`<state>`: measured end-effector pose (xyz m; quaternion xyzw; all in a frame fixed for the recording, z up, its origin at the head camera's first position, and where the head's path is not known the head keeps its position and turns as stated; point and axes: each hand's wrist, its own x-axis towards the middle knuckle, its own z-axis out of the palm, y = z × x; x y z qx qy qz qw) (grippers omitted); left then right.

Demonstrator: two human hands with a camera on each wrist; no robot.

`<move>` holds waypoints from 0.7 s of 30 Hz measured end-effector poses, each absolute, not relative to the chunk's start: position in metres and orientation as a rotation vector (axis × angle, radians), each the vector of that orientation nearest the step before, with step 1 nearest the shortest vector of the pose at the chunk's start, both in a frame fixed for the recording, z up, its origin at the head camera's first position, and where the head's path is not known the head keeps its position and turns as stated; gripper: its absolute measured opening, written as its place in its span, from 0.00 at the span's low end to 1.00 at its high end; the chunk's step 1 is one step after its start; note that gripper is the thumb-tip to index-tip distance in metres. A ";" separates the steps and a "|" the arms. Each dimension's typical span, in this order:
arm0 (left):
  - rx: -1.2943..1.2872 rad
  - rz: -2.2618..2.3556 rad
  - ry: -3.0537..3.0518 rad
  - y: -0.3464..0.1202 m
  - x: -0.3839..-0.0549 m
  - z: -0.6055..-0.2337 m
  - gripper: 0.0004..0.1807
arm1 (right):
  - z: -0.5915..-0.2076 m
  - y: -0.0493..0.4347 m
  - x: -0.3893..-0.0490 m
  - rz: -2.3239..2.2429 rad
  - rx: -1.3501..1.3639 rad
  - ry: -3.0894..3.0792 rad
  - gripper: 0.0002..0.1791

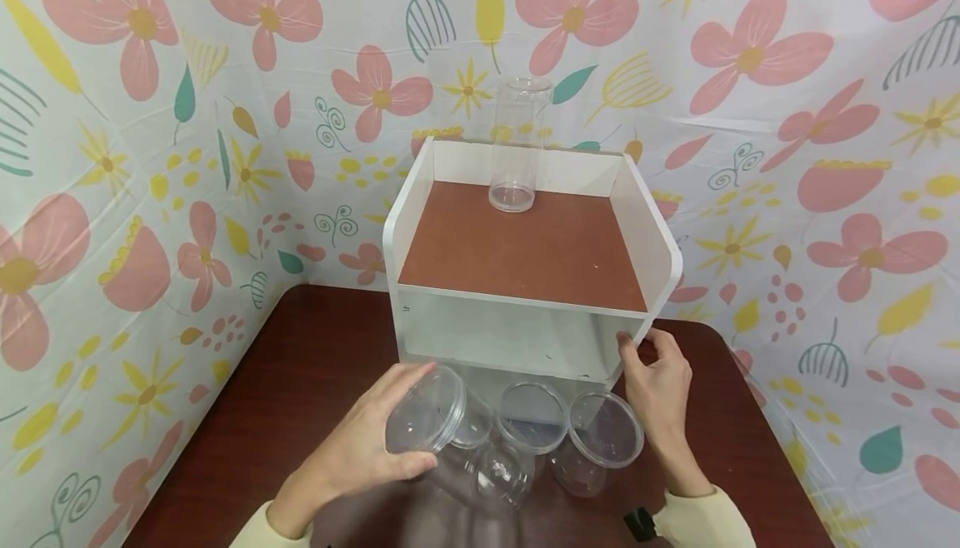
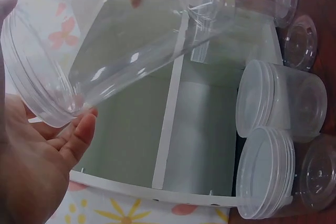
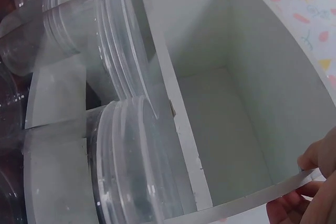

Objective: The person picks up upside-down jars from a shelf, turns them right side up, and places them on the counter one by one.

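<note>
My left hand (image 1: pixel 360 444) grips a tall clear plastic jar (image 1: pixel 429 411) near its lidded end, fingers on one side and thumb on the other. In the left wrist view the jar (image 2: pixel 142 72) is tilted above the front of a white shelf unit. My right hand (image 1: pixel 662 381) pinches the right side panel of that shelf unit (image 1: pixel 517 252) at its front edge. The right wrist view shows the thumb inside the panel and fingers outside. Another tall clear jar (image 1: pixel 517 144) stands on the brown top board toward the back.
Several lidded clear jars stand before the unit, among them a middle jar (image 1: pixel 532 419) and a right jar (image 1: pixel 606 430). A dark red-brown table (image 1: pixel 300 373) carries everything. Floral cloth (image 1: pixel 247 115) hangs behind and at both sides.
</note>
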<state>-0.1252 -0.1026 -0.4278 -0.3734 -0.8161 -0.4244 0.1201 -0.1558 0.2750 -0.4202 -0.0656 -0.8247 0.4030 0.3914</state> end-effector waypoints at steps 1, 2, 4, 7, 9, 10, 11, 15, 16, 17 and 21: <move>-1.093 -1.225 -2.392 -0.102 -0.125 -0.429 0.51 | -0.420 0.275 -0.156 1.023 -0.166 -2.092 0.10; -1.095 -1.219 -2.398 -0.101 -0.124 -0.430 0.52 | -0.420 0.275 -0.156 1.022 -0.167 -2.090 0.10; -1.096 -1.203 -2.419 -0.100 -0.123 -0.431 0.52 | -0.420 0.274 -0.156 1.023 -0.165 -2.086 0.09; -1.103 -1.180 -2.453 -0.097 -0.121 -0.433 0.52 | -0.419 0.274 -0.155 1.021 -0.160 -2.082 0.09; -1.108 -1.162 -2.476 -0.094 -0.120 -0.433 0.53 | -0.419 0.274 -0.155 1.020 -0.158 -2.082 0.09; -1.108 -1.152 -2.488 -0.093 -0.120 -0.434 0.53 | -0.419 0.274 -0.156 1.019 -0.157 -2.083 0.09; -1.107 -1.148 -2.498 -0.092 -0.119 -0.434 0.54 | -0.419 0.274 -0.156 1.020 -0.158 -2.083 0.09; -1.088 -1.140 -2.546 -0.088 -0.117 -0.434 0.56 | -0.418 0.274 -0.156 1.027 -0.163 -2.088 0.09; -1.082 -1.137 -2.562 -0.087 -0.116 -0.434 0.56 | -0.418 0.274 -0.156 1.029 -0.164 -2.089 0.09; -1.078 -1.134 -2.580 -0.086 -0.115 -0.434 0.56 | -0.418 0.274 -0.156 1.030 -0.165 -2.089 0.09; -1.081 -1.091 -2.654 -0.083 -0.113 -0.435 0.57 | -0.418 0.274 -0.156 1.031 -0.164 -2.085 0.09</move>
